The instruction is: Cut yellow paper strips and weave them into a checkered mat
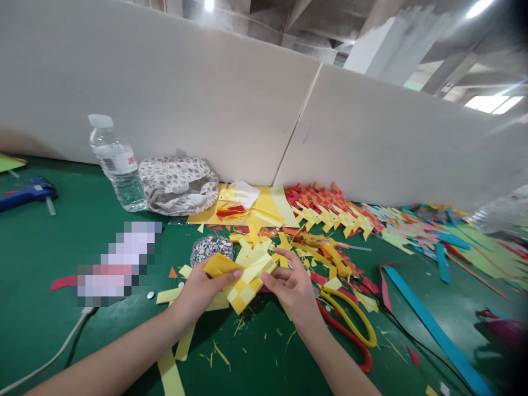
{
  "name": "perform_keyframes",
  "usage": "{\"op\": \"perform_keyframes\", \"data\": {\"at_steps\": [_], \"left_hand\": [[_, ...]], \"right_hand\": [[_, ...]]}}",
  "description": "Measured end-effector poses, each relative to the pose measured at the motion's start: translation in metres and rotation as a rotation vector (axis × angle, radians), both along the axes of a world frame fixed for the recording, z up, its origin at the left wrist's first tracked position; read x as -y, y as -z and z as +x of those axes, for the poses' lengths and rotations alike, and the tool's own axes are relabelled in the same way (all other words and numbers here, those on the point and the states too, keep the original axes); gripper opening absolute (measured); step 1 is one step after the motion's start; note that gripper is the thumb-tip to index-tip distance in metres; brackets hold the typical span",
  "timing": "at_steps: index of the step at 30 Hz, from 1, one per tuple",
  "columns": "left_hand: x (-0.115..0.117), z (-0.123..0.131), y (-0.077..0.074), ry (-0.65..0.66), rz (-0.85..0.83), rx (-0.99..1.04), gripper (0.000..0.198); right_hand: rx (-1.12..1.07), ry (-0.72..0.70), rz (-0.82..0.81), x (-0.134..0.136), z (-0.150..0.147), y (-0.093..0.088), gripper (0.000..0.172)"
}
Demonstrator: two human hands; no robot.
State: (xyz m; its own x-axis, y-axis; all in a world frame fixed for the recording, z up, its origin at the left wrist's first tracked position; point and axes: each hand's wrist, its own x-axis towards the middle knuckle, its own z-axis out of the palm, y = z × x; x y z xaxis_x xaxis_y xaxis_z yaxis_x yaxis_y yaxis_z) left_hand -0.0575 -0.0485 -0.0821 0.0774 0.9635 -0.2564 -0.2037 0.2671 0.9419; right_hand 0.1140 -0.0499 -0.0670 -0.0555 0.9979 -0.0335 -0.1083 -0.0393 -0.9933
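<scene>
A woven yellow paper piece [243, 290], checkered in two shades of yellow with loose strip ends, is held up between both hands above the table. My left hand [206, 283] pinches its left side, thumb on top. My right hand [291, 283] grips its right edge between thumb and fingers. Just behind the left hand lies a clear bag of googly eyes [211, 247]. Scissors with red and yellow handles [350, 324] lie to the right of my right hand. Pale yellow paper strips [171, 374] lie beneath the left forearm.
Finished-looking red and yellow woven paper fish [330, 212] are piled at the back. A yellow glue gun [330, 250] lies among scraps. At left stand a water bottle [119, 165], a patterned cloth bag [179, 184] and a blue glue gun [31, 192]. A blue strip [437, 330] lies right.
</scene>
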Motion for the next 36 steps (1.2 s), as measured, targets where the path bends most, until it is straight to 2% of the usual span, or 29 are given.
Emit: {"op": "perform_keyframes", "data": {"at_steps": [7, 13, 26, 29, 32, 36], "left_hand": [[0.003, 0.0, -0.007, 0.048, -0.002, 0.02, 0.028], [0.001, 0.001, -0.005, 0.053, 0.007, -0.034, 0.027], [0.003, 0.002, -0.012, 0.014, 0.004, -0.039, 0.025], [0.002, 0.001, -0.008, -0.007, -0.024, -0.028, 0.025], [0.003, 0.001, -0.006, -0.032, -0.048, 0.007, 0.029], [0.003, 0.0, -0.005, -0.027, -0.047, 0.079, 0.033]], "right_hand": [[0.033, -0.015, -0.011, 0.001, -0.001, 0.0, 0.057], [0.056, -0.01, -0.029, -0.001, -0.002, -0.003, 0.061], [0.02, 0.01, 0.001, 0.001, -0.003, 0.0, 0.051], [0.025, 0.097, 0.051, 0.002, -0.002, -0.001, 0.048], [0.102, 0.178, 0.157, 0.005, -0.002, -0.002, 0.037], [0.254, 0.018, 0.151, 0.009, -0.006, 0.0, 0.031]]}}
